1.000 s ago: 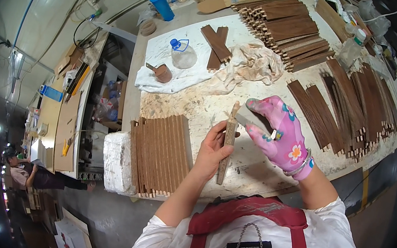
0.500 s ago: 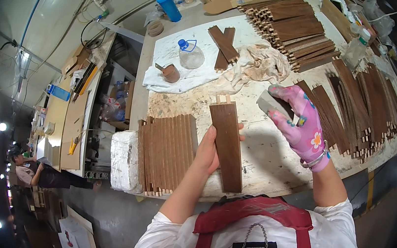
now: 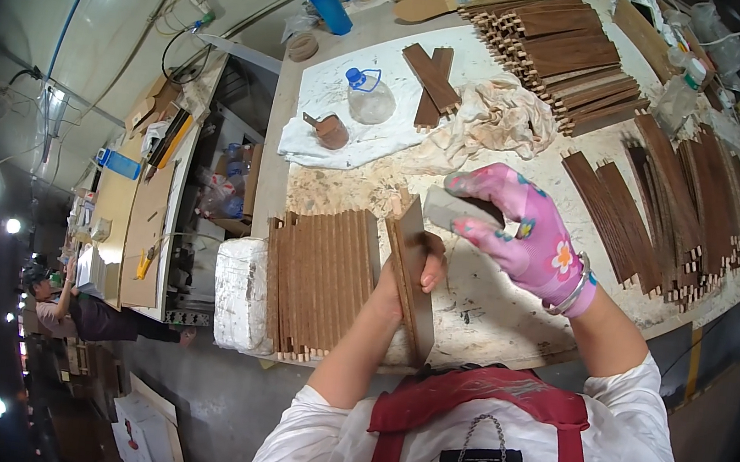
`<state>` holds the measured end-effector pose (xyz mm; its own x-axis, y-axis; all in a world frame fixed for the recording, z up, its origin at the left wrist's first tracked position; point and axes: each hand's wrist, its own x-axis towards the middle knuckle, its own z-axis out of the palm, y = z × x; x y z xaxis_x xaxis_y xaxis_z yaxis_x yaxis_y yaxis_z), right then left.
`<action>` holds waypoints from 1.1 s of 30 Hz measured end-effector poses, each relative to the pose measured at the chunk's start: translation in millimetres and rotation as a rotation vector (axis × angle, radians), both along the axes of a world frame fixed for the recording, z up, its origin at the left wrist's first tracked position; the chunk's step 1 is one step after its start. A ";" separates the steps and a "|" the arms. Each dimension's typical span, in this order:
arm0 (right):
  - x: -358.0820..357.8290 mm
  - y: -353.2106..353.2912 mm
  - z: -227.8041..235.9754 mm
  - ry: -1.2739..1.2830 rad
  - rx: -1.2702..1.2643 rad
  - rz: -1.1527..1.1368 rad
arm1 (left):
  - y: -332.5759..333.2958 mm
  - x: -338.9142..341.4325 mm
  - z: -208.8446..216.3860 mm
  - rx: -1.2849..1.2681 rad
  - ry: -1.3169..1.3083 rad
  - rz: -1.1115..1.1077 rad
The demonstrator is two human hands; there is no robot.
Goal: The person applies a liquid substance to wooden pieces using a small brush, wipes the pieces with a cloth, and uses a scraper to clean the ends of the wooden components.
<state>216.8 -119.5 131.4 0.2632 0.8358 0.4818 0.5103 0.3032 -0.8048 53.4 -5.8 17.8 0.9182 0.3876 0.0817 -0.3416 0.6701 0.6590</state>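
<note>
My bare left hand (image 3: 389, 294) is closed around a dark brown wooden slat (image 3: 416, 315), its fingers showing on the slat's right side. The slat stands turned on edge, one narrow side facing up. In a pink flowered glove, my right hand (image 3: 531, 232) pinches a grey sanding block (image 3: 440, 206) close to the slat's far end. Whether the block touches the wood I cannot tell. Left of my left hand, a row of similar slats (image 3: 318, 280) with pale tenons is stacked side by side against a white wrapped block (image 3: 242, 294).
Stained cloths (image 3: 504, 118), a clear jug (image 3: 370, 102) with a blue cap, and a small brown cup (image 3: 331, 132) lie beyond my hands. Two crossed slats (image 3: 432, 82) rest there. More slats (image 3: 568, 48) fill the far right. A person (image 3: 69, 310) stands far left.
My left hand has rolled the slat from showing its broad face up onto its edge. My right hand has brought the sanding block leftward and slightly nearer the slat.
</note>
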 end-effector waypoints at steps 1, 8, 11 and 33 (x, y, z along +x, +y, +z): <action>-4.0 0.2 4.5 0.037 0.013 0.034 | 1.6 0.9 -0.3 0.058 0.131 0.013; -6.3 4.2 7.8 -0.268 -0.040 -0.107 | -7.3 3.5 11.8 0.082 0.346 0.108; 6.2 14.9 -7.3 -0.254 0.012 -0.136 | -10.1 2.0 9.0 0.058 0.130 0.042; 28.6 -71.4 -85.8 0.573 -0.222 -0.189 | -68.0 -33.5 -18.0 -0.487 0.492 0.109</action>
